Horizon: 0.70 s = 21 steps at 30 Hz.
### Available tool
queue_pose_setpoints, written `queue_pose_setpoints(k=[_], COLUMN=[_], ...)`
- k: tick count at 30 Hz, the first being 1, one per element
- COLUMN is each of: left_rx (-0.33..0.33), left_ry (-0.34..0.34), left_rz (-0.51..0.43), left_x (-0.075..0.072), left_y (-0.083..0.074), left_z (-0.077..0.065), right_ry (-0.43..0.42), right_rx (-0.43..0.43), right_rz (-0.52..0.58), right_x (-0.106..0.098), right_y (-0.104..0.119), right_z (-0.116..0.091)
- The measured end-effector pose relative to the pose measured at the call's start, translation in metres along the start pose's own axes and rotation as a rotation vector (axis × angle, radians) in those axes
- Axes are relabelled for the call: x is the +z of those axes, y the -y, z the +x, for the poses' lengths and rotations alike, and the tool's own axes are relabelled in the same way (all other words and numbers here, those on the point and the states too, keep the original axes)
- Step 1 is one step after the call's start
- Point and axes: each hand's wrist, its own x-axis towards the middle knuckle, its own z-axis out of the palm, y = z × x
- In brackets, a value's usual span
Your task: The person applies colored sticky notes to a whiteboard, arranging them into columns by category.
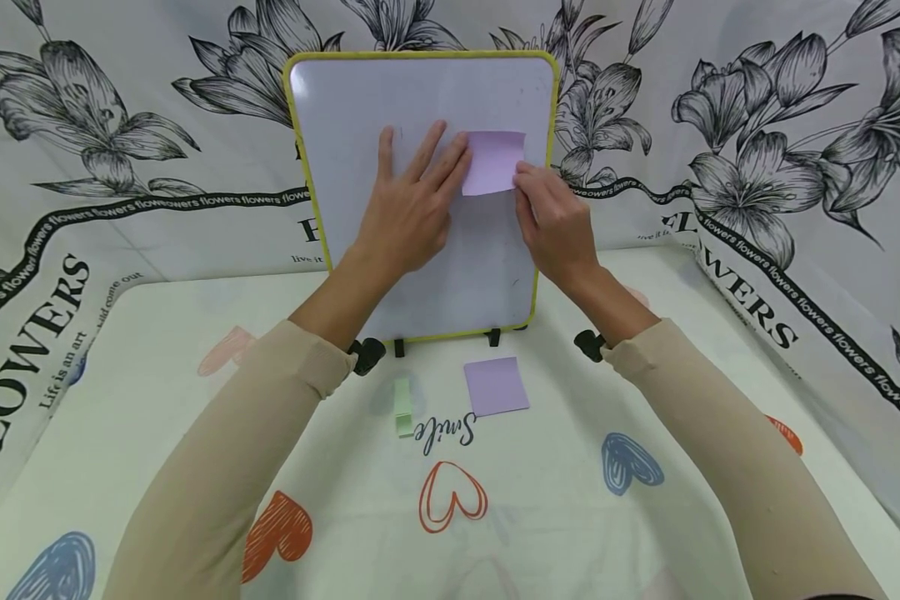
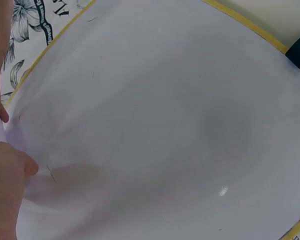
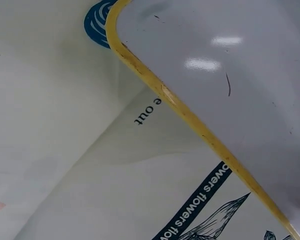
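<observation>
Purple sticky note (image 1: 492, 160), at the upper right of the yellow-framed whiteboard (image 1: 435, 300). Lies up and leftward from the pinch of the right hand (image 1: 560, 218), just rightward of the fingertips of the left hand (image 1: 418, 204). Nearly square, no clear long axis, about equally near both. On the right: thumb and fingertips closed on the lower right edge, wrist angled inward from below. On the left: fingers straight, fanned upward, not curled round the note.

Purple note (image 1: 492, 167) before whiteboard's (image 1: 480, 250) upper right.
Note plain, roughly square, slightly bowed; whiteboard yellow-rimmed, standing, faintly marked.
</observation>
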Motion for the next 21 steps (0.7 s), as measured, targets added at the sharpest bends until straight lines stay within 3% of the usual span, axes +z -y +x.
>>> queue_pose_setpoints(k=[5, 11, 15, 21], left_rx=[0.0, 0.0, -0.001, -0.006], left_ry=[-0.016, 0.009, 0.011, 0.031], left_rz=[0.001, 0.005, 0.004, -0.003], left_x=[-0.001, -0.003, -0.004, -0.005], left_y=[0.0, -0.001, -0.001, 0.0], left_z=[0.001, 0.0, 0.0, 0.0], right_ry=[0.012, 0.218, 0.311, 0.342], right_rx=[-0.053, -0.154, -0.143, -0.1], right_rz=[-0.142, -0.245, -0.249, -0.277], right_x=[0.003, 0.005, 0.006, 0.009], right_y=[0.001, 0.007, 0.012, 0.015], right_z=[0.002, 0.011, 0.019, 0.026])
